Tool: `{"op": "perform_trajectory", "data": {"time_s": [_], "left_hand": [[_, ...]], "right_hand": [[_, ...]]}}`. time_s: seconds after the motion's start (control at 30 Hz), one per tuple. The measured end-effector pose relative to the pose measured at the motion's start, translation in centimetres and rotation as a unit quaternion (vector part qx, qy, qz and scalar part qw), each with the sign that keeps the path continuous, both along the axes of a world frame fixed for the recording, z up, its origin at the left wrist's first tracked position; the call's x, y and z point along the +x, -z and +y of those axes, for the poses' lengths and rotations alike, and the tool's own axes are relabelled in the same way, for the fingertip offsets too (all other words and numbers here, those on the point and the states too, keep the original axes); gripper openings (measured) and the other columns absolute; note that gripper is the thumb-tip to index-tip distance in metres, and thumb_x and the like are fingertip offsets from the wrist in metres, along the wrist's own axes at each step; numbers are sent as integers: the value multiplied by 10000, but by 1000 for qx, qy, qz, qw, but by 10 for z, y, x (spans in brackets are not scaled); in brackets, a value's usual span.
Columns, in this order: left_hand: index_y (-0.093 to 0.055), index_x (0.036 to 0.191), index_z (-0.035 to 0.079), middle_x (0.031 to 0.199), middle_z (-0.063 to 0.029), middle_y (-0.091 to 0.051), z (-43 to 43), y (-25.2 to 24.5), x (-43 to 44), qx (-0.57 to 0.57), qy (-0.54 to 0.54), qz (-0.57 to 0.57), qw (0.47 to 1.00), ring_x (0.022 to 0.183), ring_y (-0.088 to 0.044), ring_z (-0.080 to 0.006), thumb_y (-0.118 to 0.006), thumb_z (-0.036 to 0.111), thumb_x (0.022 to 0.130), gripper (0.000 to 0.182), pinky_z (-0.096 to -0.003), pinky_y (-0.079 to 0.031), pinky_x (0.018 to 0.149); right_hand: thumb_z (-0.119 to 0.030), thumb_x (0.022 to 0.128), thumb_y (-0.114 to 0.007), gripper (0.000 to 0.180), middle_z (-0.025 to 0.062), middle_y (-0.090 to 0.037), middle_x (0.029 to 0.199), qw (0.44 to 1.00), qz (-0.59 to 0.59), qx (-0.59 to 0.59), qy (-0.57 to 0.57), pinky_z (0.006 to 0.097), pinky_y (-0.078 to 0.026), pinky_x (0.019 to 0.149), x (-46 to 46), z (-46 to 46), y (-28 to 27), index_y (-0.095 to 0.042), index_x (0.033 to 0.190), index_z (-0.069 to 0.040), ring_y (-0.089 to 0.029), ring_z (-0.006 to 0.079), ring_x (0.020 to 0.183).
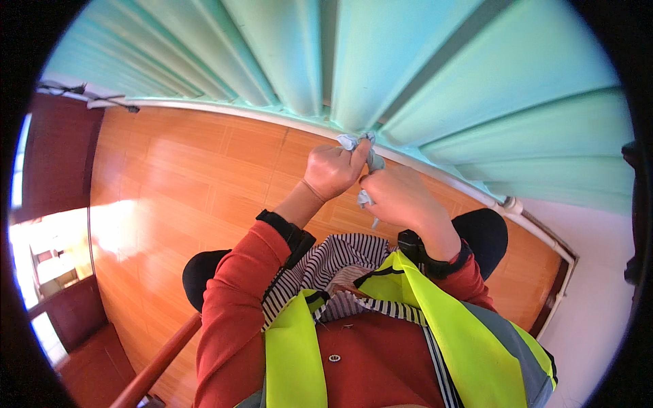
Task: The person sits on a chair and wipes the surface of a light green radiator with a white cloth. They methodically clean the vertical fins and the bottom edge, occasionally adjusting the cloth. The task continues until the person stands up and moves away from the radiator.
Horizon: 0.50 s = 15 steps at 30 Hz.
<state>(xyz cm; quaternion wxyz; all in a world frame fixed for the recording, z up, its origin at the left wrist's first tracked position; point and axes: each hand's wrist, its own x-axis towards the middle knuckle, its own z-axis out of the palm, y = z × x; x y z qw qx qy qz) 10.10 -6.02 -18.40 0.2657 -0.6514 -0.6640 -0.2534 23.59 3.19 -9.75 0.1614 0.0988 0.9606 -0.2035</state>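
A twisted light blue-grey cloth point(376, 160) spans the short gap between my two fists, in front of the teal radiator. My left hand point(332, 169) is closed on its upper part, with a bunched end sticking out above the fingers. Lower and to the right, my right hand point(400, 196) grips the other part, and a loose tip hangs below the fist. The fingertips of both hands are largely hidden.
A teal finned radiator point(367, 61) stands ahead, with a white pipe point(479, 196) along its base. Orange wood-look flooring point(168, 168) lies below. Black cables point(109, 98) rest at the upper left, near dark red furniture point(61, 153). A reddish wooden rail point(158, 362) slants at the lower left.
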Motion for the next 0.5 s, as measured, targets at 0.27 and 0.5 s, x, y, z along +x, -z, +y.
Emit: {"op": "perform_trajectory", "data": {"time_s": [0.27,0.5], "left_hand": [[-658,1083,89,558,-13,-525,-39,-19,-63,-86,-3,21,996,436,-523,-183,-610,140,791,300,-321,-402,395],[-648,952,87,615,-73,-612,-76,-61,-127,-146,-37,-48,987,528,-619,-280,-598,126,796,168,-392,-478,467]], "right_hand": [[-190,752,-675,154,136,-651,782,998,64,-27,6,449,-482,635,-30,-11,1,-651,858,-81,-631,358,733],[-159,751,-702,265,111,-639,922,988,142,-57,1,431,-486,676,-79,-38,-10,-628,997,-93,-622,343,816]]}}
